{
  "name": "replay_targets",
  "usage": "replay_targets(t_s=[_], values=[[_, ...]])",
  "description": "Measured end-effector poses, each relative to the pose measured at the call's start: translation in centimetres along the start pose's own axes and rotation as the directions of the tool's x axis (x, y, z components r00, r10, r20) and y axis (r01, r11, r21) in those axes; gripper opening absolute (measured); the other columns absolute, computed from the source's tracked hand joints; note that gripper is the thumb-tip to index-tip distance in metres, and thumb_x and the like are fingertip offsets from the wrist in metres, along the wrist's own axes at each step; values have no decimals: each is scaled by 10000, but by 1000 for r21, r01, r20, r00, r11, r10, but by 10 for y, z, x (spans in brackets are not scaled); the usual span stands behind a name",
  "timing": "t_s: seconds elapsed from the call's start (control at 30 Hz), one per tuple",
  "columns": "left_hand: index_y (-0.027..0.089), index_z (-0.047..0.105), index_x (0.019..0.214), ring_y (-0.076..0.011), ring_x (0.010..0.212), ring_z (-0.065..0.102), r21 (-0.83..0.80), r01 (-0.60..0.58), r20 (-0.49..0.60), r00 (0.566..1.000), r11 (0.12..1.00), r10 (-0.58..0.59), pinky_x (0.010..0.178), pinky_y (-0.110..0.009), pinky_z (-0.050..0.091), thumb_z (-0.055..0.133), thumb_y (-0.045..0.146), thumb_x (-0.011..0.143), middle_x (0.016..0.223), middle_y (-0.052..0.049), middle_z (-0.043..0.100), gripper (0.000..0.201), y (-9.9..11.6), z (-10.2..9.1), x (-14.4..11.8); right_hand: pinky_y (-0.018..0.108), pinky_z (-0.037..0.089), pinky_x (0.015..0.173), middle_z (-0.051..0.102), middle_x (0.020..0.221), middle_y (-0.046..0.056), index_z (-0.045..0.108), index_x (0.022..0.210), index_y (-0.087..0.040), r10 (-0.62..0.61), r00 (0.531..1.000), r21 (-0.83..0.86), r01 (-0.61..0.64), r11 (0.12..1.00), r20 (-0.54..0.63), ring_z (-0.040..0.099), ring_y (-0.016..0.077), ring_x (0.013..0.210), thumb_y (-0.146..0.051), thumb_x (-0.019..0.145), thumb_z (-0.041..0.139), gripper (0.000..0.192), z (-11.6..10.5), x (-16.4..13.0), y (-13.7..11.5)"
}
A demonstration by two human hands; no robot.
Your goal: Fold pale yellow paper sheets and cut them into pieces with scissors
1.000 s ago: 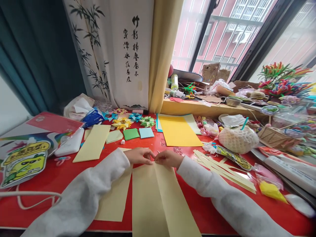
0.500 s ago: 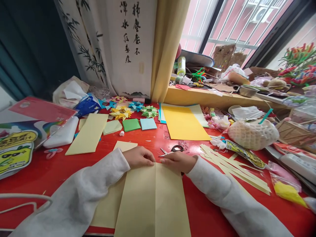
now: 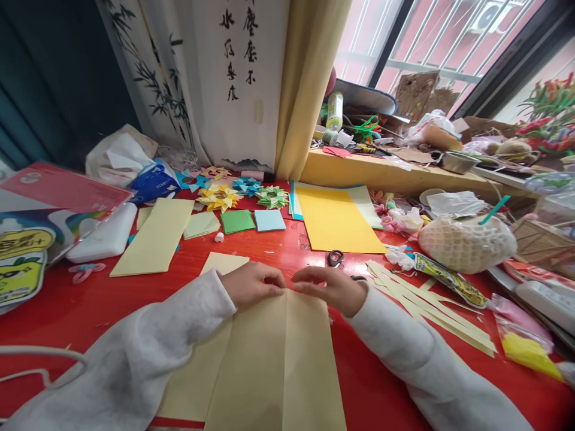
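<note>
A pale yellow sheet of paper (image 3: 260,365) with a crease down its middle lies in front of me. My left hand (image 3: 254,281) pinches its far edge at the crease, thumb towards me. Just right of the crease, my right hand (image 3: 330,288) hovers over the same edge, its thumb and bent fingers apart with nothing visible between them. Behind that hand are the scissors (image 3: 335,258), black handles showing and blades hidden. Beneath the creased sheet and to its left lies another pale yellow sheet (image 3: 191,383), partly covered by my left sleeve.
Cut paper strips (image 3: 433,308) lie to the right. Farther back are a yellow sheet (image 3: 339,221), small green squares (image 3: 238,221), light blue squares (image 3: 270,219) and folded paper wreaths (image 3: 218,196). A netted drink container with a straw (image 3: 467,242) stands at right; a white cable (image 3: 40,353) crosses the left.
My right hand has lifted a little and its thumb and fingers have parted. The scissors have shifted right and away from me. My left hand stays at the crease.
</note>
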State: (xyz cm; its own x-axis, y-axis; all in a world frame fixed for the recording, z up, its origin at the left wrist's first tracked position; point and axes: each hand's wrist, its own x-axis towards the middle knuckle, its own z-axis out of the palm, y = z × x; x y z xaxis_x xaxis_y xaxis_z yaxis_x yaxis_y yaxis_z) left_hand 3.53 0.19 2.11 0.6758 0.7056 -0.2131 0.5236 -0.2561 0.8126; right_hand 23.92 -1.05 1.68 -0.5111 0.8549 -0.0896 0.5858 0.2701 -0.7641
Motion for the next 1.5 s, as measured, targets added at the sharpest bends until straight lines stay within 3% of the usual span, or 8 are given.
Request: replay_targets(t_s=[0.07,0.2,0.6,0.77,1.5], values=[[163,607,830,-139,778,551,-31,-25,-15,1000,999,25,674,-210,404,480,298,736,822,-12,625,207,0,0,0,244,406,597,591,740,28,585,800,-162,53,993,135,-67,989,101,529,134,676,-433,716,522,291,14,1,-2],[157,612,818,-137,775,551,-24,-22,-29,999,999,21,676,-206,401,488,289,730,815,-14,630,202,-2,0,1,216,327,462,486,583,-17,556,721,-146,127,985,267,-155,951,119,421,84,516,-465,660,568,325,26,1,1],[171,631,787,-137,716,521,22,46,11,999,999,-46,612,-206,378,498,331,698,744,3,613,227,-4,7,2,224,342,507,513,591,-16,564,705,-160,34,993,123,-48,991,115,432,90,537,-336,699,557,176,24,2,2],[165,637,772,-138,705,518,-75,69,54,996,995,-65,608,-208,380,516,311,680,717,2,603,210,-6,6,3,224,353,523,519,601,-12,570,726,-155,12,994,144,-27,989,105,453,94,553,-327,714,545,174,24,1,2],[134,662,705,-124,594,492,-301,177,6,983,937,-184,544,-216,373,568,256,607,600,2,574,182,-5,8,4,230,337,507,507,590,-3,553,687,-153,-7,999,189,-1,982,38,427,98,538,-430,705,545,278,29,2,5]])
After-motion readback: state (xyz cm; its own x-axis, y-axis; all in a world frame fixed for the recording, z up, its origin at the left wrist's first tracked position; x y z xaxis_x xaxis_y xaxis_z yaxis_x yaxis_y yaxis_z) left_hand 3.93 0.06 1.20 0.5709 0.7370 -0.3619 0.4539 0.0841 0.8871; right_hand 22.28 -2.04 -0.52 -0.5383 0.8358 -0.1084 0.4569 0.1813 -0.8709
